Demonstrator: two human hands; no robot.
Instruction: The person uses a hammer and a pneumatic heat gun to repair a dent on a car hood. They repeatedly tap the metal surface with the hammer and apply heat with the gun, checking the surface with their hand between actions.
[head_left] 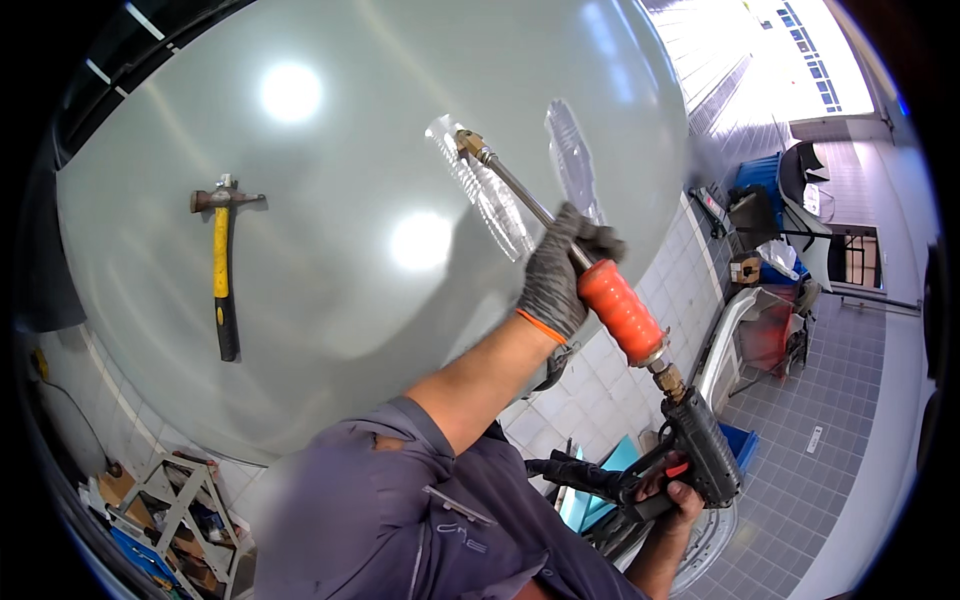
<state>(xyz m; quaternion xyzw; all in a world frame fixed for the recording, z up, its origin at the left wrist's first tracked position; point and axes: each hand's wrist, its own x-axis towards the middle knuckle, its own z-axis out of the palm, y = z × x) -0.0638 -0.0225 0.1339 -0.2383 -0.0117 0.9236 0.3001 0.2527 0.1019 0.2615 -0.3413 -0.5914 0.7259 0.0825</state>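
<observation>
A slide-hammer dent puller (620,312) with an orange ribbed weight runs diagonally over a grey car panel (340,200). My left hand (560,270), in a grey knit glove with an orange cuff, is wrapped round its metal rod. My right hand (683,508) grips the black pistol-shaped handle (700,445) at the lower end; its fingers are partly hidden. The brass-coloured tip (468,143) is at the upper part of a clear ridged strip (490,195); whether they are joined I cannot tell. Right of the rod lies another clear ridged strip (571,155).
A hammer (221,265) with a yellow and black handle lies on the panel's left part. Below left stands a metal rack (180,510) with tools. Along the right are a silver bumper-like part (730,335), a blue bin (740,445) and a tiled floor (840,400).
</observation>
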